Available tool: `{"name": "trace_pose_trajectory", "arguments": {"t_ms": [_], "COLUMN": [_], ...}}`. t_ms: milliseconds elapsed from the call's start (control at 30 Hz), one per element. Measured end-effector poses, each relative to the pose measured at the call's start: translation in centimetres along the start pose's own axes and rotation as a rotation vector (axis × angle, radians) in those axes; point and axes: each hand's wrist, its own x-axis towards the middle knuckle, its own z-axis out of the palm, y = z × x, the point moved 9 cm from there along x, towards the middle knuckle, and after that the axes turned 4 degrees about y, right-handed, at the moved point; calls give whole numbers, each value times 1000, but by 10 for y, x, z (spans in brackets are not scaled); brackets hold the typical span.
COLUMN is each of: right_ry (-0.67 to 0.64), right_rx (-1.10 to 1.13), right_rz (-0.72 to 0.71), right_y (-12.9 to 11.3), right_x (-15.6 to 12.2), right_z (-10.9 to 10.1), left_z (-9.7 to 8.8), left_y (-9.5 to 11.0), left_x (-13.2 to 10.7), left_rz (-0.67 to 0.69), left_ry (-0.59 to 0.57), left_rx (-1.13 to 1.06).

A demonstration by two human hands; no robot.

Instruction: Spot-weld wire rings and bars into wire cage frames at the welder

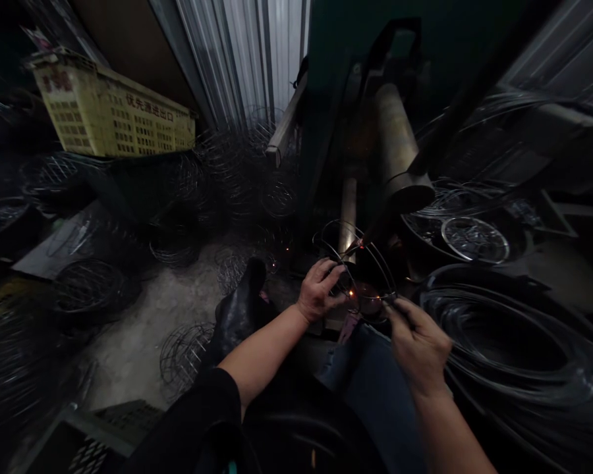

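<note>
A wire frame [360, 263] made of thin curved hoops sits at the tip of a welding machine [398, 158], and small orange sparks glow at the contact point. My left hand [319, 289] grips the frame's left side with curled fingers. My right hand [418, 342] pinches the wire at the frame's lower right. Both forearms reach forward over my lap, which is covered in blue denim [375, 388].
Stacks of wire rings [499, 342] fill the right side, with a shiny round lid [474, 238] behind them. Finished wire baskets [182, 352] lie over the concrete floor at left. A yellow plastic crate [109, 112] sits up left. A black boot [240, 309] rests ahead.
</note>
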Motion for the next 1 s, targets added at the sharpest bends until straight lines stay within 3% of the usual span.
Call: {"name": "trace_pose_trajectory", "arguments": {"t_ms": [167,333,467,700,1000], "right_ry": [-54,-152,-210,-347,-339], "right_rx": [10,-70,-182,-264,-389], "right_rz": [-56,-216,-271,-250,-171], "right_y": [-16,-58,-74,-79,-68], "right_x": [3,27,50,66,86], "right_z": [0,10,29,51,60], "left_z": [-7,-11,-12,-9,-5], "left_y": [3,-4,-13,-22,-23], "left_x": [0,2,8,13,15], "left_rz": [-19,-192,-341,-446,-494], "left_ry": [43,45,39,12,-15], "left_rx": [-47,-135,-176,-272,-344]}}
